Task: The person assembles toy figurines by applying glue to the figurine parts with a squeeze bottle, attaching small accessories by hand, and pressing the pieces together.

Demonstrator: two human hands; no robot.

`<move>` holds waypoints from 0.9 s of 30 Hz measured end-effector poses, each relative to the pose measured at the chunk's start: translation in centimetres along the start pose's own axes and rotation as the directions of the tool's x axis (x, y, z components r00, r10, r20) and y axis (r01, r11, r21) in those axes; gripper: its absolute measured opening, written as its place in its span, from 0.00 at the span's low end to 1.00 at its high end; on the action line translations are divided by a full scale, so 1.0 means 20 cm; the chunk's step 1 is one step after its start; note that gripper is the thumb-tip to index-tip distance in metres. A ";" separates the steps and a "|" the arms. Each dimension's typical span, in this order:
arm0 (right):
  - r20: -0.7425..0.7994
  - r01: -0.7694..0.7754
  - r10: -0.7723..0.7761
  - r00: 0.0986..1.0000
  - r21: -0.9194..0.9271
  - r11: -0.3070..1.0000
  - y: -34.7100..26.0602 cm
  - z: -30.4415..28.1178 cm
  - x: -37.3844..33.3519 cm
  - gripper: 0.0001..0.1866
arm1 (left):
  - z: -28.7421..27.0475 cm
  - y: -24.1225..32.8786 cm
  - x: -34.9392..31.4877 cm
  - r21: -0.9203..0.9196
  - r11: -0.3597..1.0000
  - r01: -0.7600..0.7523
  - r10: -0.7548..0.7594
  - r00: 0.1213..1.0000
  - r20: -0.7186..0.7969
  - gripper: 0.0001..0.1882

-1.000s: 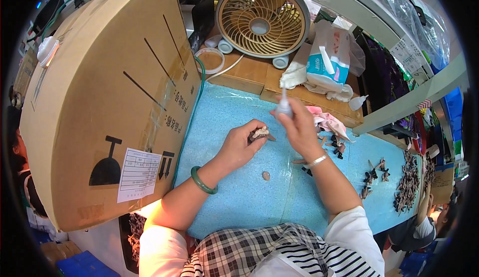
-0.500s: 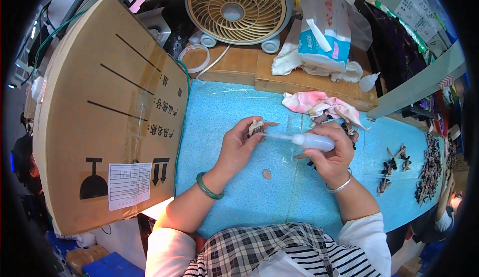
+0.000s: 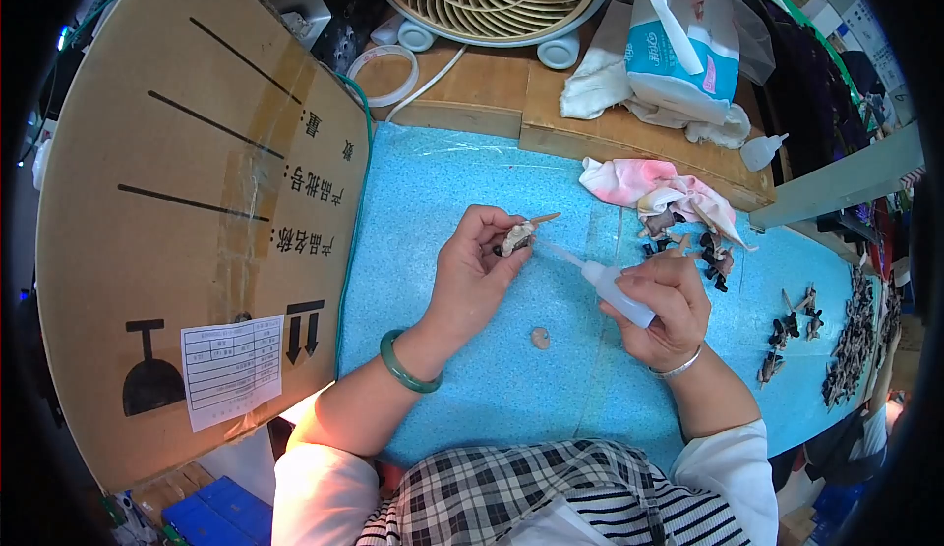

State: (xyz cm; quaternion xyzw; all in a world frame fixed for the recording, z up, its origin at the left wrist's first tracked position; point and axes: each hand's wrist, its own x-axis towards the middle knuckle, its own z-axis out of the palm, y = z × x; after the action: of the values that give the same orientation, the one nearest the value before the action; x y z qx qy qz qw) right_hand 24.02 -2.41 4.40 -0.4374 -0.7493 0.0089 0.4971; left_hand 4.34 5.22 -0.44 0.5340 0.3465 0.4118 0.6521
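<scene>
Between the thumb and fingers of my left hand (image 3: 474, 269) is a small cream-and-dark figurine (image 3: 516, 239), with a thin tan stick-like part poking out to the right. My right hand (image 3: 669, 310) is wrapped round a translucent white squeeze bottle (image 3: 619, 293), tilted so its long thin nozzle points up-left at the figurine. The nozzle's tip is at the figurine's right side; whether it touches I cannot tell. Below the hands a small round beige piece (image 3: 540, 338) lies on the blue table mat (image 3: 492, 389).
Several dark figurines (image 3: 718, 263) lie beside a pink-and-white cloth (image 3: 644, 187) beyond my right hand. More sit in a small group (image 3: 787, 330) and a dense pile (image 3: 852, 340) farther right. A tall cardboard box (image 3: 216, 202) walls the left; a fan (image 3: 482, 5) stands behind.
The bottle has tipped more steeply, its body now lower with the nozzle angled up to the figurine. My left hand has turned the figurine slightly. The whole view has shifted a little.
</scene>
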 end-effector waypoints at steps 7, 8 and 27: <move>0.070 0.027 -0.025 0.997 -0.026 0.999 -0.01 -0.02 0.00 0.21 | 0.00 -0.01 0.00 0.010 1.000 -0.012 0.012 1.000 0.018 0.17; 0.077 0.040 -0.038 0.996 -0.033 0.999 -0.01 -0.02 0.00 0.21 | 0.00 -0.01 0.00 0.012 1.000 -0.010 0.010 1.000 0.022 0.17; 0.084 0.054 -0.050 0.995 -0.037 0.998 0.00 -0.02 0.00 0.22 | 0.01 0.00 0.00 0.024 1.000 -0.003 0.002 0.999 0.047 0.17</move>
State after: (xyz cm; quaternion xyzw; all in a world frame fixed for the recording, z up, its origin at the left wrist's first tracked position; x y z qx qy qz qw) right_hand 24.27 -2.60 4.70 -0.4265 -0.7806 -0.0003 0.4568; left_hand 4.46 5.14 -0.51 0.5516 0.3352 0.3957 0.6532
